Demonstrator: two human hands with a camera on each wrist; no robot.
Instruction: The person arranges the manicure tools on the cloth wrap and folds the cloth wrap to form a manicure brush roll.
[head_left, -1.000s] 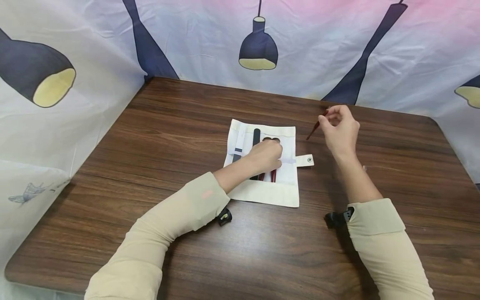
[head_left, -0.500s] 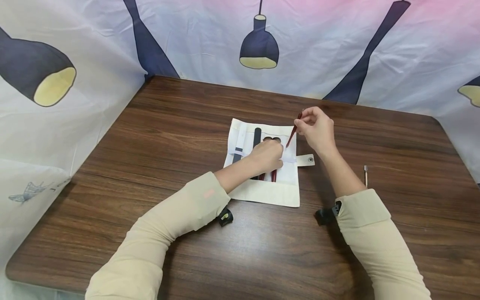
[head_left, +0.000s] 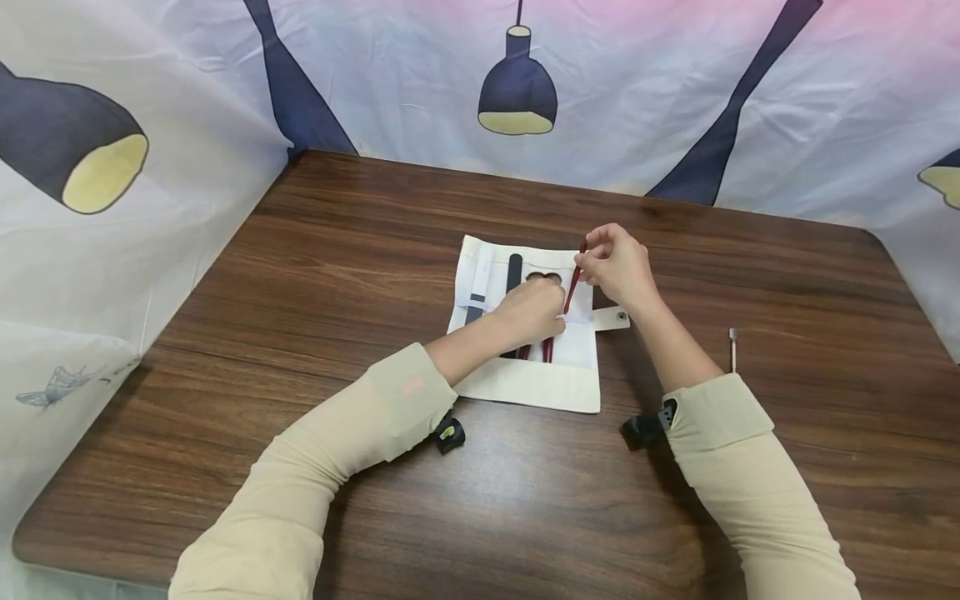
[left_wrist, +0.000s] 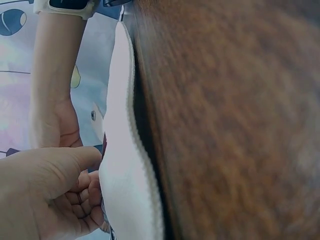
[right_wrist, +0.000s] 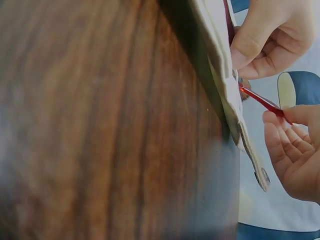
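Note:
An off-white fabric roll pouch (head_left: pixel 528 396) lies unrolled on the table, with several slim tools upright in it. My left hand (head_left: pixel 528 312) rests over its middle, pinching what looks like its pale elastic band; the fingertips are partly hidden. My right hand (head_left: pixel 618 262), at the upper right edge, holds a slim, shiny red tool (head_left: pixel 574 282) between thumb and fingers. The red tool tilts, its lower end at the band beside my left fingertips. In the right wrist view this red tool (right_wrist: pixel 267 103) bridges the right fingertips and the pouch.
In the pouch stand a white-and-grey tool (head_left: pixel 480 283), a black rounded one (head_left: pixel 514 268) and two brown rounded tops (head_left: pixel 552 277) with red below. A snap strap (head_left: pixel 611 319) sticks out right. A thin tool (head_left: pixel 733 346) lies on the brown table (head_left: pixel 360 250) near the right sleeve.
My right hand has moved left and slightly down with the red tool, from beside the pouch to over its right side. The left hand has stayed in place. The thin tool by the sleeve is now uncovered.

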